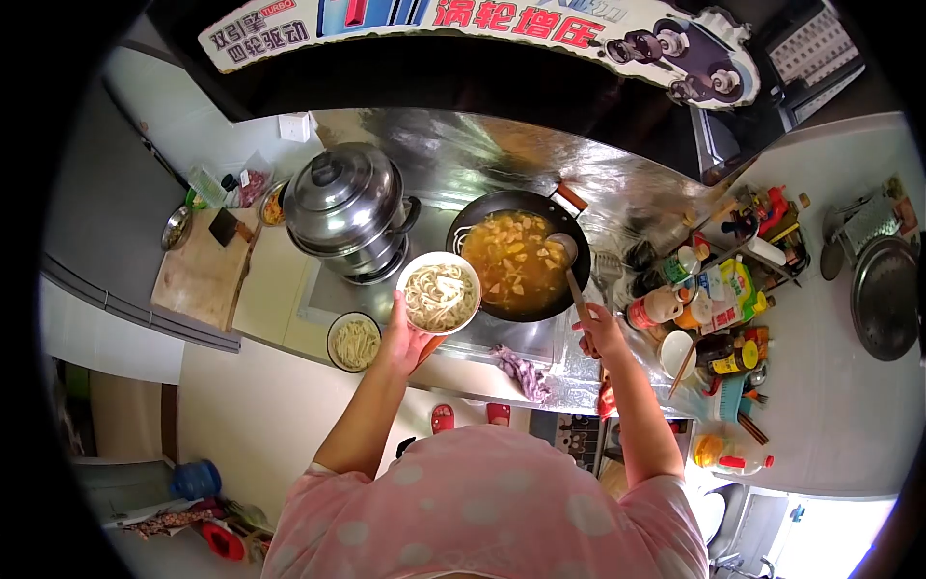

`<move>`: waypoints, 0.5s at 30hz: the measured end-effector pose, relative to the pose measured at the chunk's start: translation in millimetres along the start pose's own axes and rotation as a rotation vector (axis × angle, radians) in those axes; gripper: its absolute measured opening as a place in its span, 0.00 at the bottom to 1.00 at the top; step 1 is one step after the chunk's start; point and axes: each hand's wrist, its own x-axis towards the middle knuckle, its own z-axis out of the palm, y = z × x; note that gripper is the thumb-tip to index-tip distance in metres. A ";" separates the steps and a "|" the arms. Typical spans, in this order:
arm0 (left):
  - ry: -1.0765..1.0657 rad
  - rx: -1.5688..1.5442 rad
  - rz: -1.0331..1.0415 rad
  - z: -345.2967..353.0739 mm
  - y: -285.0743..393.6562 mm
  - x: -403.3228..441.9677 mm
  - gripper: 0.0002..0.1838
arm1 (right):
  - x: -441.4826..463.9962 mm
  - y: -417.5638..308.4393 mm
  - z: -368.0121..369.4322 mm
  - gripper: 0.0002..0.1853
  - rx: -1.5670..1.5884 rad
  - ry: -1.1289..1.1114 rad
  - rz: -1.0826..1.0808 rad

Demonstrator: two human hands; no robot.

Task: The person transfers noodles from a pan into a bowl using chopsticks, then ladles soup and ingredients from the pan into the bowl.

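Note:
My left hand (401, 342) holds a white bowl (440, 325) of pale noodles (436, 294) at the left edge of the wok. The fingers of my right hand (602, 333) are wrapped round the handle of a ladle (575, 285), whose head rests at the right side of the wok (473, 210). Orange-brown broth with pale chunks (511, 256) fills much of the wok. Another bowl of noodles (354, 343) stands on the counter, left of my left hand.
A lidded steel steamer pot (345, 198) stands left of the wok. Bottles and jars (656, 306) crowd the right side, near a small white bowl (677, 354). A purple cloth (522, 372) hangs at the front edge. A cutting board (201, 265) lies far left.

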 end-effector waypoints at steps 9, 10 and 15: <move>0.045 -0.024 0.030 -0.5 -7.4 11.0 0.31 | -16.4 -23.9 0.6 0.26 0.287 -0.214 0.060; 0.046 -0.022 0.030 -0.3 -8.0 12.5 0.31 | -17.7 -26.8 -1.2 0.25 0.289 -0.235 0.059; 0.065 0.015 0.030 10.9 -6.4 16.5 0.29 | -37.4 -52.0 -12.5 0.25 0.278 -0.316 0.071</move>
